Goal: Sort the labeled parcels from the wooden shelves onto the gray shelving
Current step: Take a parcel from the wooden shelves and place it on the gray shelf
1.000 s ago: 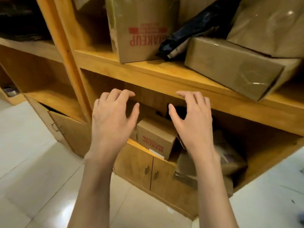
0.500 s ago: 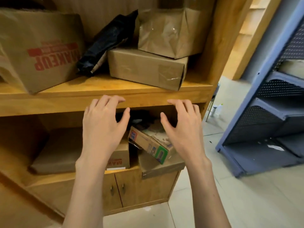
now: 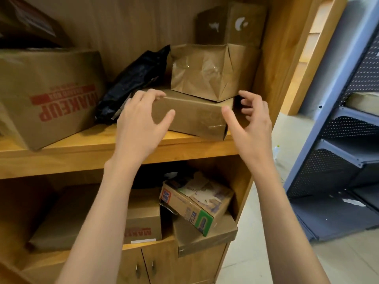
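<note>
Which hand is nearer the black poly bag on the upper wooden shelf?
Left. The left hand is right beside the black poly bag, fingers on the flat brown box. The right hand hovers at that box's far end, clear of the bag.

Left hand [image 3: 141, 121] rests on left end of flat brown parcel [image 3: 194, 115] on wooden shelf [image 3: 86, 154], fingers over its top edge. Right hand [image 3: 251, 119] open beside parcel's right end, not touching. Crumpled paper-wrapped parcel [image 3: 211, 70] stacked on top. Black bag [image 3: 133, 83] to the left. Gray shelving [image 3: 348, 128] at right.
</note>
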Available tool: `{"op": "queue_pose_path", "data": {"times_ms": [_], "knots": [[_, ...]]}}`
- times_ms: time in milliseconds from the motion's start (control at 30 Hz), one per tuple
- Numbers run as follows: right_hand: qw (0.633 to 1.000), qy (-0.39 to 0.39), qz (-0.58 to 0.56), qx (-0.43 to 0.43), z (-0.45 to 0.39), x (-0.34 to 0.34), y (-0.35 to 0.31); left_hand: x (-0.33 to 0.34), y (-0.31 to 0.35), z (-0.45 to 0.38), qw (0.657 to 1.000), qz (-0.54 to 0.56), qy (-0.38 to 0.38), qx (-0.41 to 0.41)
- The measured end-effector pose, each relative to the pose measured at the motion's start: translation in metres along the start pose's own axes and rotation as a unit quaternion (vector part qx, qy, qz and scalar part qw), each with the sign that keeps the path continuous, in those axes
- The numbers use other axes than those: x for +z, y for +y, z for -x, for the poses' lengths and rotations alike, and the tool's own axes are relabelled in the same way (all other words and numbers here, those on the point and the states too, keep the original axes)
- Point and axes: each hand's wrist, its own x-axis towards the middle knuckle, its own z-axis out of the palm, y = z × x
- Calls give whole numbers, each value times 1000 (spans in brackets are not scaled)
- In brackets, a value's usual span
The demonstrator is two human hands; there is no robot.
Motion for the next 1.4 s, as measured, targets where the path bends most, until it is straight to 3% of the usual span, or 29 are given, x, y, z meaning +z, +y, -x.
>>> {"op": "queue_pose_path", "data": {"times_ms": [133,267,467,967,1400], "knots": [[993,4,-69,96,-57,2,2,16,16,-45,981,176,-9,-85],[959,-10,-153,238,-108,7,11,33,28,-94,938,294,-33,-180],[903,-20,-243,353,-153,20,17,54,37,-132,896,353,-38,-268],[887,-43,-268,373,-172,28,20,64,48,-136,878,385,-15,-284],[897,-45,-268,348,-166,6,-1,47,59,-127,871,406,-50,-270]]}}
